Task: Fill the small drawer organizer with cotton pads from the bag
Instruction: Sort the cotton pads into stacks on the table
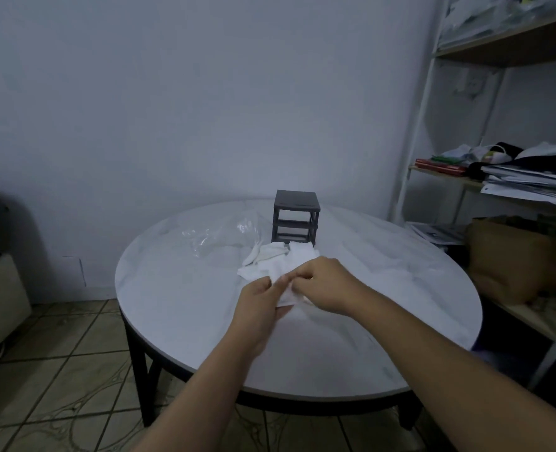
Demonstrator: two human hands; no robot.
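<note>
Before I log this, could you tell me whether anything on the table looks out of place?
Yes: the cotton pads lie loose in a heap on the table in front of the drawer organizer, not in it.

Item set: drawer organizer [295, 220], cotton pads [279, 261], bag [217, 234].
Dark grey three-tier unit stood upright; white pads lay heaped just before it; clear crumpled bag lay at its left.

Organizer [296, 220] front blocked by pads [279, 261]
</note>
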